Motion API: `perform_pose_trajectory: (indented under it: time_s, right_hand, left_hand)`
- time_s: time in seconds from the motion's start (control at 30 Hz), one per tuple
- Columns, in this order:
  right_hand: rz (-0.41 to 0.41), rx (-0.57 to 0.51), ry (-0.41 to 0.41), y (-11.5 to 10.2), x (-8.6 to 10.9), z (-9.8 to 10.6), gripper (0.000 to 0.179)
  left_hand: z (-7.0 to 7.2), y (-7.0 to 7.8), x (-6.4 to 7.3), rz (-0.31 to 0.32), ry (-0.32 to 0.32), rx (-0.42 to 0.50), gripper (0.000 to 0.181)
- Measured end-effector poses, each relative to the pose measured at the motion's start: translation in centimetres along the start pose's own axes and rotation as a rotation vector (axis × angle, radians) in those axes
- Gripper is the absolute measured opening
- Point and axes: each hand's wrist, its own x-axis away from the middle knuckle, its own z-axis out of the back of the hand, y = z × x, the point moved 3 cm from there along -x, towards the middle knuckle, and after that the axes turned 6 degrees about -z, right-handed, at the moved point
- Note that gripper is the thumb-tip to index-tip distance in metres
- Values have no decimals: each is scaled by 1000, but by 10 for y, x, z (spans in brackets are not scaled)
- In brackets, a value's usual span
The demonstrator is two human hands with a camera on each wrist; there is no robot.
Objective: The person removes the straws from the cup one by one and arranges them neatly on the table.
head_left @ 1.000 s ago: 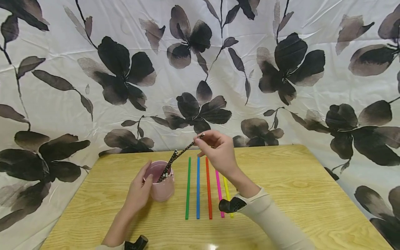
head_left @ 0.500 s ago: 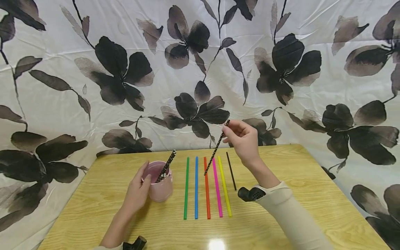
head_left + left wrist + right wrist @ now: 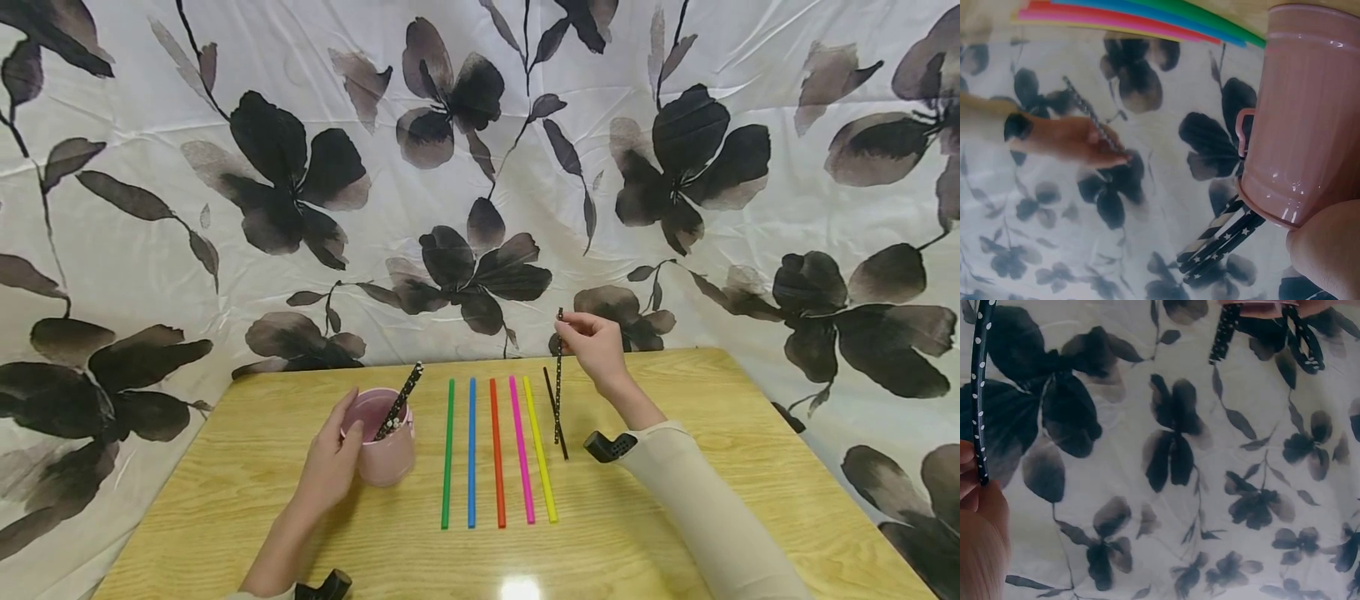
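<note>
My left hand [image 3: 330, 458] grips the near left side of a small pink pail [image 3: 387, 464], thumb at the rim. Black straws with white patterns [image 3: 1222, 244], some starred and one striped, lean out of the pail's mouth. My right hand [image 3: 597, 350] pinches a black straw with white dots [image 3: 558, 367] near its top end, between thumb and fingers. That dotted straw [image 3: 979, 394] hangs almost upright. Its lower end overlaps a thin plain black straw [image 3: 550, 388] lying on the table in the head view.
Between the hands lie a green straw [image 3: 447, 450], a blue straw [image 3: 472, 450], a red straw [image 3: 497, 450], a pink straw [image 3: 521, 450] and a yellow straw [image 3: 540, 450], side by side on the wooden table [image 3: 720, 433]. Behind it hangs a floral cloth [image 3: 570, 50].
My right hand has drawn the dotted straw out of the pail and carried it right, past the coloured straws, then lowered it by the thin black straw. The left hand stays on the pail.
</note>
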Motion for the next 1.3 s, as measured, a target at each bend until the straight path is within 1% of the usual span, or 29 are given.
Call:
perform_pose_trajectory:
  time_s: [0.17,0.3,0.4,0.5,0.63,0.73,0.8,0.93,1.03,1.17,1.3]
  right_hand:
    - [-60,79,-9,28,-14,8,30]
    - [-145,139,-20,47,-21,14,28]
    - [-192,176,-23,59,-24,17,27]
    - [-232,212,-7,70,-26,19,26]
    - [-280,253,18,83,-28,19,24]
    - [-284,271,32,90,-29,19,23]
    - [-287,292,31,96,-27,17,21]
    - [-296,341,21,106,-27,16,17]
    - [-310,334,20,111,-28,15,15]
    - [-352,325,33,119,-30,13,16]
    - [-363,355,40,125,-31,9,18]
  left_hand:
    - [0,-1,1,4,3,-1,46]
    - [1,0,1,-5,8,-1,46]
    - [2,2,0,-16,16,-6,46]
    - [1,2,0,-19,19,-9,46]
    - [0,1,1,2,4,-12,46]
    - [-1,0,1,11,5,-12,46]
    - [-1,-1,3,14,12,-10,45]
    - [-1,-2,3,-5,23,-7,45]
    - [-2,0,2,-3,22,-3,45]
    - [-1,2,1,0,19,-4,45]
    - [1,2,2,2,19,-10,45]
